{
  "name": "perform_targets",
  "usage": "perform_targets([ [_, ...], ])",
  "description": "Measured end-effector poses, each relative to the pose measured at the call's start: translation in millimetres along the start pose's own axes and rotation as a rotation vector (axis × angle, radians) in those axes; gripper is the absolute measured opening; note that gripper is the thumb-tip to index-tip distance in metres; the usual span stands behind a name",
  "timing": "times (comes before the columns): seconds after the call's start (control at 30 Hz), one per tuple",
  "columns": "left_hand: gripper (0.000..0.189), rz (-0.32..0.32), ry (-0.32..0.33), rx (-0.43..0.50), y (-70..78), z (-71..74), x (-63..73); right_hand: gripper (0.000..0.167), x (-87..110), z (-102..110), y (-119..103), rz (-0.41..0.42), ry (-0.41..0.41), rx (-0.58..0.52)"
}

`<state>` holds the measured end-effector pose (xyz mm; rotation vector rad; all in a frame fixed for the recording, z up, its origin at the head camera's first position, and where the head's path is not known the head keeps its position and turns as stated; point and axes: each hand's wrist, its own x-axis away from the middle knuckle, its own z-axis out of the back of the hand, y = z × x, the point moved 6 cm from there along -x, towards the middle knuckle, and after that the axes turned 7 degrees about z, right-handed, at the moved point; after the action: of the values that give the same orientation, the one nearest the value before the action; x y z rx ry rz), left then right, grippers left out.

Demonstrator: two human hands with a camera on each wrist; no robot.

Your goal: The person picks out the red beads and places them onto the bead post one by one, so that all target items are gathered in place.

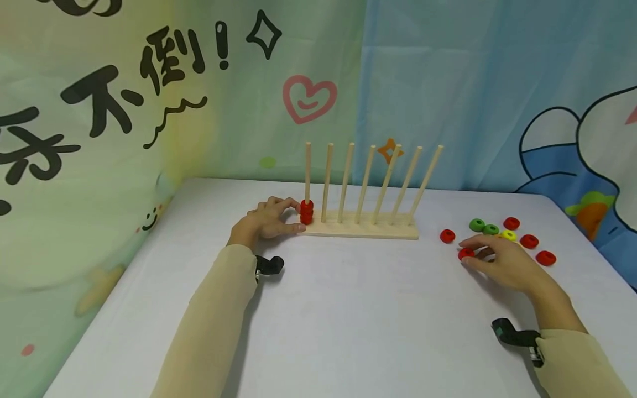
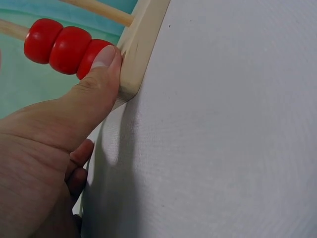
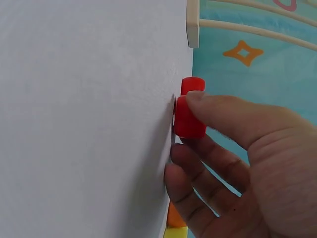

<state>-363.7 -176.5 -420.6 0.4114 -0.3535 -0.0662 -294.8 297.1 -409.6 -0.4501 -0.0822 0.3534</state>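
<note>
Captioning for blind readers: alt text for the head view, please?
A right hand pinches a round, glossy red bead near loose red, green and yellow beads; the left hand holds a pale wooden seven-peg rack, three red beads on its leftmost peg.

Bright, diffuse light casts soft shadows on the white tabletop (image 1: 373,309).

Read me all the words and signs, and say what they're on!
"不倒!" on the cloth.
Other black writing on it is cut off at the left and top edges, so I can't read that.
No readable writing on the beads or rack.
</note>
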Motion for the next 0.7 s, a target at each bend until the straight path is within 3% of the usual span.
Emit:
perform_targets([
  [0.27,0.059,0.001,0.004,-0.005,-0.5,-0.7,-0.2,0.041,-0.9,4.6,-4.2,-0.026,0.067,-0.014],
  [0.57,0.06,0.005,0.012,-0.004,-0.4,-1.3,-1.0,0.029,-0.3,10.7,-15.1,0.017,0.124,0.002],
  [0.7,0.061,0.0,0.013,-0.002,-0.1,-0.8,-1.3,0.034,-1.0,11.5,-18.3,0.025,0.152,0.018],
])
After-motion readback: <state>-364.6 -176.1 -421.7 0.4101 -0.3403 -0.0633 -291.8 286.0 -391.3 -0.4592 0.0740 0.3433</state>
